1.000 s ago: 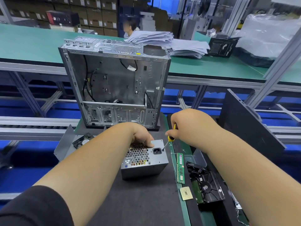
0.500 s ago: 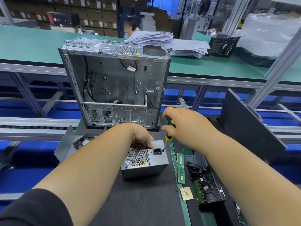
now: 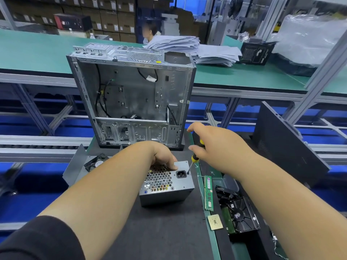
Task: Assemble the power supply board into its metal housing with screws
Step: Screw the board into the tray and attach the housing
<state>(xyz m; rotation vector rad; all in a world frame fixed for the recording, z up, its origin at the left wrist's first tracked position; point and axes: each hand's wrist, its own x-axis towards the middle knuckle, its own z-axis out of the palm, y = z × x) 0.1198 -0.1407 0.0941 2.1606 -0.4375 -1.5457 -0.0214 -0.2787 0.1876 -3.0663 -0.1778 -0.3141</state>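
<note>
A grey power supply box [image 3: 167, 192] with a honeycomb grille and a black power socket lies on the dark mat. My left hand [image 3: 161, 156] presses down on its far top edge. My right hand [image 3: 216, 147] grips a yellow-and-black screwdriver [image 3: 193, 160], its tip touching the box's top face just right of the socket. The open metal computer case [image 3: 131, 94] stands upright behind the box, its side off and cables inside.
Right of the mat lie a green memory stick [image 3: 208, 192], a processor chip [image 3: 215, 222] and a hard drive [image 3: 240, 212]. A dark side panel [image 3: 285, 139] leans at the right. A small fan [image 3: 95, 162] and a metal plate sit left. Paper stacks rest on the green bench behind.
My right hand has risen and turned on the screwdriver, its fingers now spread along the handle; the tip stays at the same spot on the box. My left hand has not moved.
</note>
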